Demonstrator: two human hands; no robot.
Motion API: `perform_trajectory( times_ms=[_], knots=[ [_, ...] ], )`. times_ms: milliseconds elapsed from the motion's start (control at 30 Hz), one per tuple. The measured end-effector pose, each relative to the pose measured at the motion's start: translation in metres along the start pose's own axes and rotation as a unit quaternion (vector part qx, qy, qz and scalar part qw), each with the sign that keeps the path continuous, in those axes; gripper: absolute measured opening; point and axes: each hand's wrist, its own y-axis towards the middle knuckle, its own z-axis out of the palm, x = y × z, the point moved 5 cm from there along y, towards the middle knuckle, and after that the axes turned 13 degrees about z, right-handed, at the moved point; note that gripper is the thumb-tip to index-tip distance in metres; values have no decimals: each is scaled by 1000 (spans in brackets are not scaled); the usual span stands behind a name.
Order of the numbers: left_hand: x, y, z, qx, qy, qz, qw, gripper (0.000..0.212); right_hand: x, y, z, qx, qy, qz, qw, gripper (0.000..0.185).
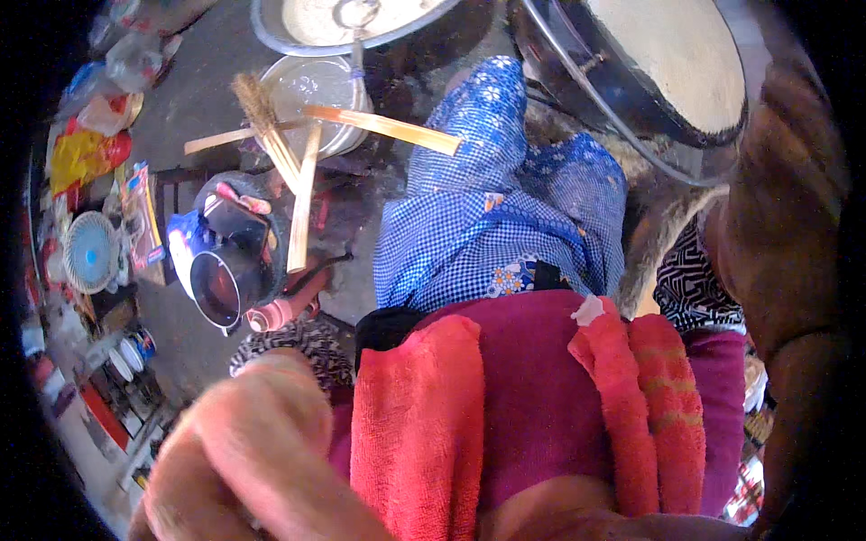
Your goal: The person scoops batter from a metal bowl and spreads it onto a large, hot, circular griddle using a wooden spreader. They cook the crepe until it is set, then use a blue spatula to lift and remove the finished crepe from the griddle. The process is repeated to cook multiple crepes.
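Observation:
Both my hands are out of view; my bare arms bend back toward the camera at the lower left and right edge. Before me, a metal basin [270, 34] holds creamy batter-like liquid, with a ladle [357, 61] leaning in it. Below it stands a bucket [352, 138] of cloudy liquid. A fibre brush [254, 101] and flat wooden sticks [385, 128] lie across its rim, one stick [306, 203] pointing down. At the upper right is a dark round vessel [629, 88] with a pale round top [676, 61].
A dark saucepan [215, 287] and a pink cylindrical thing [270, 316] are left of me. Farther left are a blue woven basket [89, 253], a yellow packet [81, 161] and plastic bags [134, 61]. Blue checked cloth [440, 250] covers my lap; a red towel [416, 419] hangs over my chest.

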Motion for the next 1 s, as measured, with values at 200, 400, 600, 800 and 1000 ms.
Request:
perform_trajectory(
  times_ms=[200,400,600,800,1000],
  knots=[
    [16,-22,13,2,-163,23,986,62,-16,-5,-30,-33,-42,-22,998,64],
    [26,-3,29,-28,-199,139,970,59,-12,-19,-64,-103,-52,-31,993,62],
    [27,-7,38,-139,-53,260,954,59,-29,-24,-97,-131,-64,-35,989,59],
    [37,7,59,-112,-96,190,971,64,-30,-43,-109,-164,-106,2,981,56],
    [57,6,77,-73,-187,154,967,55,-27,-58,-124,-180,-140,13,974,54]
  ],
)
